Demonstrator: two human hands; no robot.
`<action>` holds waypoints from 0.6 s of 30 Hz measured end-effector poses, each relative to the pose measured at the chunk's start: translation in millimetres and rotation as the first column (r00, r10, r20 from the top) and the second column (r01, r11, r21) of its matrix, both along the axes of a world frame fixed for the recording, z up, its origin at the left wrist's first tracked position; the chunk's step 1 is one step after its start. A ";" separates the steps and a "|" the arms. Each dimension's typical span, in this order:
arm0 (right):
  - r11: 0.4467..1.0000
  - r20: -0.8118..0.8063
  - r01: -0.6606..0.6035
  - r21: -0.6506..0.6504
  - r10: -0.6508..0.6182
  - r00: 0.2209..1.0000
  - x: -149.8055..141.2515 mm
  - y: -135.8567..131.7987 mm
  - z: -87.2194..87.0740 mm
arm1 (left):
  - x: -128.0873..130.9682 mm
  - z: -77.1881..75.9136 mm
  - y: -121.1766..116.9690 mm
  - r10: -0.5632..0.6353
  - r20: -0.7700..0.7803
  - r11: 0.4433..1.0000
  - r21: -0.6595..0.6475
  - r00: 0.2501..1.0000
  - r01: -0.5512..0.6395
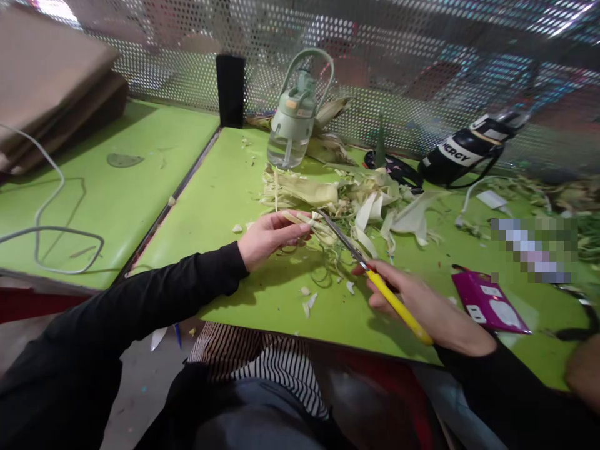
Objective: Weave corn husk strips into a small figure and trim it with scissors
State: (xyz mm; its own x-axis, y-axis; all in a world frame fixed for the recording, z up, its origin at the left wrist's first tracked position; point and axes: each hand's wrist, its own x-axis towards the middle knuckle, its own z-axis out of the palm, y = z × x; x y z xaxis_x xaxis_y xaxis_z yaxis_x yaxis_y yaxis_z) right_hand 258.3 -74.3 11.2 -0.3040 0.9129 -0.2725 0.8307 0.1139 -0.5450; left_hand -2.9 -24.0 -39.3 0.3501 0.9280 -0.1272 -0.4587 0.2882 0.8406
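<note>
My left hand (276, 236) is closed on a pale corn husk strip (300, 219), pinched between thumb and fingers above the green table. My right hand (398, 294) grips a pair of yellow-handled scissors (351, 245). Their long metal blades point away to the left, and the tips reach the husk strip at my left fingertips. Whether the tips touch it I cannot tell. Just beyond both hands lies a heap of pale husk pieces and shreds (309, 189), with broad white pieces (412, 215) at its right.
Behind the heap stands a pale green water bottle (291, 122); a black bottle (459, 150) leans to its right. A magenta packet (490, 300) lies right of my right hand. Brown folded material (51, 75) and a grey cable (60, 231) are at left. Perforated metal (375, 75) closes the back.
</note>
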 end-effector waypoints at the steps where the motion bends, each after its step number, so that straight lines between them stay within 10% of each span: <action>1: 0.999 0.009 -0.005 -0.046 0.006 1.000 0.0 1.2 2.1 | 0.1 -0.4 -0.4 0.001 -0.015 1.000 0.006 1.000 -0.001; 18: 0.999 0.059 -0.016 -0.048 0.019 0.998 0.6 6.1 9.6 | -2.9 0.3 -1.2 -0.080 -0.120 0.982 0.160 0.990 0.099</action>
State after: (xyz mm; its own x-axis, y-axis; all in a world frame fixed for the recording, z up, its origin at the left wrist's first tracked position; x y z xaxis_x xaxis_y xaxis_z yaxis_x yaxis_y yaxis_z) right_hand 258.9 -68.3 20.8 -0.3018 0.8930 -0.3338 0.8598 0.1037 -0.4999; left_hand -5.8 -25.2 -39.0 0.4247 0.9051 -0.0186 -0.3370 0.1771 0.9247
